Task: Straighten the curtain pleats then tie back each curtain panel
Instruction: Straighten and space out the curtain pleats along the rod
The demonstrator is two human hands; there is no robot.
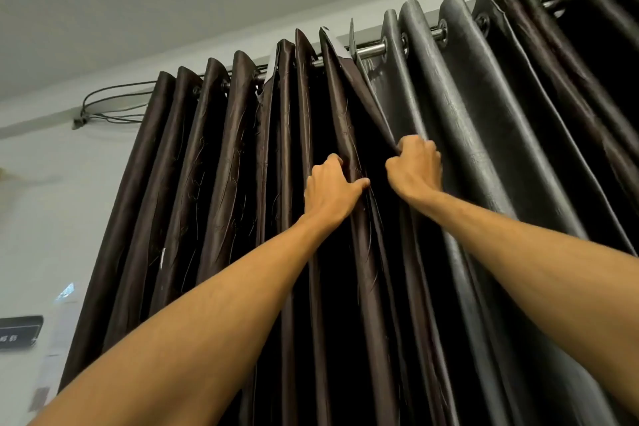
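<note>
Dark brown satin curtain panels (207, 183) hang in deep pleats from a metal rod (371, 51) by eyelets. To the right hangs a panel showing its grey backing (484, 149). Both arms reach up to the middle of the curtain. My left hand (330, 192) pinches a brown pleat between thumb and fingers. My right hand (415, 166) is closed on the edge fold where the brown panel meets the grey one, pulling it to the right. A dark gap lies between the two hands. No tie-back is in view.
White wall at the left with a bundle of black cables (110, 105) clipped near the ceiling. A small dark sign (20, 332) hangs low on the left wall. The white ceiling fills the top of the view.
</note>
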